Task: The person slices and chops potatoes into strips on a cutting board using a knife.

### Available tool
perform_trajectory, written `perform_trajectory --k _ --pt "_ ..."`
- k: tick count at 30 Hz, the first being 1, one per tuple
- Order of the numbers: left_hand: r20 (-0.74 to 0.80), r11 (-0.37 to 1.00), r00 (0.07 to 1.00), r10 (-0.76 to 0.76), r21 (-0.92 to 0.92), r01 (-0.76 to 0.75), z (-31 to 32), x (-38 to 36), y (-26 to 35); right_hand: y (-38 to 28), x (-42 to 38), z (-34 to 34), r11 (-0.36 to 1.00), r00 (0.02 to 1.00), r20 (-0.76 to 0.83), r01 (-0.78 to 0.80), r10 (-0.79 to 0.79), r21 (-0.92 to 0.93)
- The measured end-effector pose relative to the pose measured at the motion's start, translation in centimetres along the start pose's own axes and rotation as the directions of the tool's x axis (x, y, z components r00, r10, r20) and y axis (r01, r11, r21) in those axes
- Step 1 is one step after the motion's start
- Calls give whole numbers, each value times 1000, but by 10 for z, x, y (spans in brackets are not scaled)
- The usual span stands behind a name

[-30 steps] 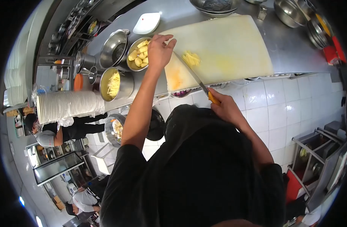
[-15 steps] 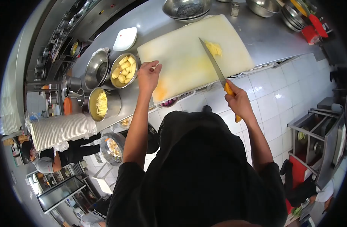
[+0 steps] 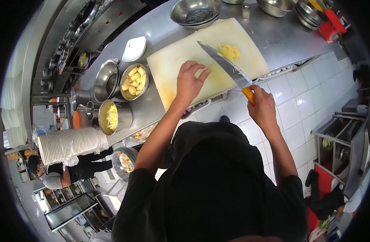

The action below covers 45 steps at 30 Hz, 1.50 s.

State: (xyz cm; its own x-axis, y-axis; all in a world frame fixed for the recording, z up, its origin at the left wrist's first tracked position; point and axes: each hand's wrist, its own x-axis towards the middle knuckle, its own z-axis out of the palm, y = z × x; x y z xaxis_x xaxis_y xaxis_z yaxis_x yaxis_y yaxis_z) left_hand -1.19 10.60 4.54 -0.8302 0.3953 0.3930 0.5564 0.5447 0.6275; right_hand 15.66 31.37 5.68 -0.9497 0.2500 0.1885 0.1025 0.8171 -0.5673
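My right hand (image 3: 262, 105) grips the orange handle of a kitchen knife (image 3: 222, 59), its broad blade turned partly flat over the white cutting board (image 3: 168, 60). Beyond the blade lies a small pile of yellow cut strips (image 3: 229, 51), probably potato. Above the board's left-middle part is my left hand (image 3: 191, 80), fingers curved and thumb apart, with nothing visible in it. Left of the board, a steel bowl (image 3: 145, 89) holds peeled yellow pieces that look like potatoes (image 3: 132, 85). A steel pot (image 3: 126, 117) nearer me contains more pale yellow strips (image 3: 112, 117).
A white dish (image 3: 134, 49), an empty-looking steel bowl (image 3: 100, 80) and stacked bowls (image 3: 181, 14) stand around the board. A glass shaker (image 3: 245, 11) and red scale (image 3: 333, 26) are at the back right. Stacked white plates (image 3: 72, 143) line the left; a co-worker (image 3: 56, 177) stands beyond.
My left hand has moved right over the board, its thumb and fingers parting. The knife's tip has swung left, its blade now showing its broad side.
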Motion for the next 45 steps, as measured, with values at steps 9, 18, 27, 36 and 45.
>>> perform_trajectory --k 9,18,27,36,45 --pt "155 988 984 89 109 -107 56 47 6 10 -7 -10 999 999 -10 35 -35 -37" --pt "150 986 982 118 97 -134 79 92 7 23 -3 -8 996 999 -29 44 -46 -73" --pt "285 959 916 282 -75 -272 41 50 35 29 11 -9 996 999 0 49 -49 -77" --pt "445 992 889 108 7 -123 72 77 37 24 40 6 963 977 -2 209 -212 -170" --pt "96 970 966 239 -80 -232 67 88 34 17 37 18 981 989 27 148 -145 -125"
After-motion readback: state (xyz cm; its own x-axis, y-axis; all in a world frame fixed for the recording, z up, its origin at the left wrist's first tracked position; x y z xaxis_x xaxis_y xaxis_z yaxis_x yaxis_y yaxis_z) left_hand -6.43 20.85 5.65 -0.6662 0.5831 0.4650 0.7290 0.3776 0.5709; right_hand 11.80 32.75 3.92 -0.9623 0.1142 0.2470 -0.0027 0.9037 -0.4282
